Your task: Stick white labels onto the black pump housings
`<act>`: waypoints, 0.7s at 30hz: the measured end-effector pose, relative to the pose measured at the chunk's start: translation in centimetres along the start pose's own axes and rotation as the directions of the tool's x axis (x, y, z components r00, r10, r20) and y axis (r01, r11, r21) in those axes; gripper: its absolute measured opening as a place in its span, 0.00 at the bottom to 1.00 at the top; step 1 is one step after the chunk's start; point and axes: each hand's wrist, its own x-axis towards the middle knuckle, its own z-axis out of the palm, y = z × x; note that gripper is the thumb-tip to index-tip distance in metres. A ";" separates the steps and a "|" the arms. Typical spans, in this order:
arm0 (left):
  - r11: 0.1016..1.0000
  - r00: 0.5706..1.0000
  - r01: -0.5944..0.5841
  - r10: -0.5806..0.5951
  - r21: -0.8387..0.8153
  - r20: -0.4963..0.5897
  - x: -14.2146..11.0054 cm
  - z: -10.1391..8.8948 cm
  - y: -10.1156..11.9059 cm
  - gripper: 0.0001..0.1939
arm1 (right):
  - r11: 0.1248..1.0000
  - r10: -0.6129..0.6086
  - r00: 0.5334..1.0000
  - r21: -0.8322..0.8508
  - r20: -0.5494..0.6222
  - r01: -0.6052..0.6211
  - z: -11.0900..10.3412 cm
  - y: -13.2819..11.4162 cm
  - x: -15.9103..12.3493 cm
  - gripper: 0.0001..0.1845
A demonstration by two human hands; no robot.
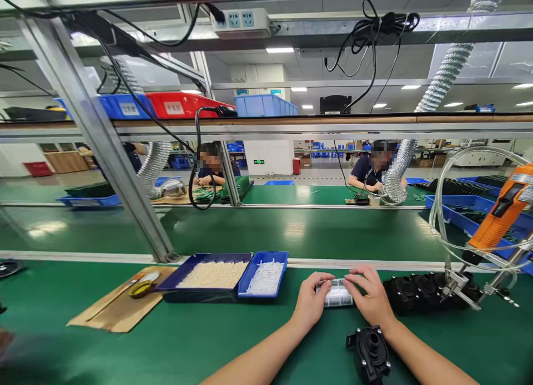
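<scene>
Between my two hands is a silvery-white label sheet [339,297], printed in small blocks; it looks curved, and I cannot tell whether it is a roll. My left hand [311,299] pinches its left end with bent fingers. The thumb and fingertips of my right hand [372,296] grip its upper right edge. Close below my right wrist, a black round plastic housing [370,351] with a short spout and screws stands on the green bench [233,346]. Several similar black housings [416,292] are lined up to the right of my right hand.
An orange electric screwdriver [502,207] hangs on a metal stand at right. Left of my hands are a blue tray of white pieces [263,277], a tray of cream pieces [212,274] and cardboard [120,304]. A slanted metal post [104,141] rises at left. Co-workers sit opposite.
</scene>
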 end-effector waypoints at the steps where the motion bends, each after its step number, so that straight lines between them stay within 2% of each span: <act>1: 1.000 1.000 0.003 -0.003 -0.002 0.001 0.0 0.0 -0.1 0.14 | 1.000 -0.029 1.000 -0.011 0.003 0.029 -0.1 -0.1 0.1 0.08; 6: 1.000 1.000 0.004 -0.004 -0.004 -0.003 -0.1 0.0 0.2 0.15 | 0.996 -0.088 0.996 -0.014 0.014 0.088 -0.2 -0.4 0.2 0.09; 8: 1.000 1.000 -0.015 0.016 -0.005 0.010 -0.3 0.1 0.5 0.15 | 0.998 -0.069 0.997 -0.003 0.032 0.069 0.0 -0.4 0.1 0.10; 10: 0.999 0.999 -0.033 0.033 -0.017 0.035 -0.4 0.2 0.6 0.15 | 1.000 -0.027 0.998 0.007 0.061 0.026 0.2 -0.3 -0.1 0.18; 12: 0.998 0.999 -0.007 0.010 -0.066 0.045 -0.4 0.4 0.6 0.19 | 1.000 0.024 0.997 0.008 0.073 -0.025 0.3 -0.1 -0.3 0.23; 16: 0.974 0.996 0.090 -0.084 -0.209 0.038 -0.1 0.6 -0.1 0.26 | 0.995 0.094 0.995 -0.019 0.037 -0.094 0.3 0.2 -0.6 0.22; 21: 0.976 0.998 0.069 -0.068 -0.205 0.010 0.1 0.7 -0.4 0.21 | 0.997 0.072 0.997 -0.040 0.014 -0.071 0.2 0.3 -0.5 0.23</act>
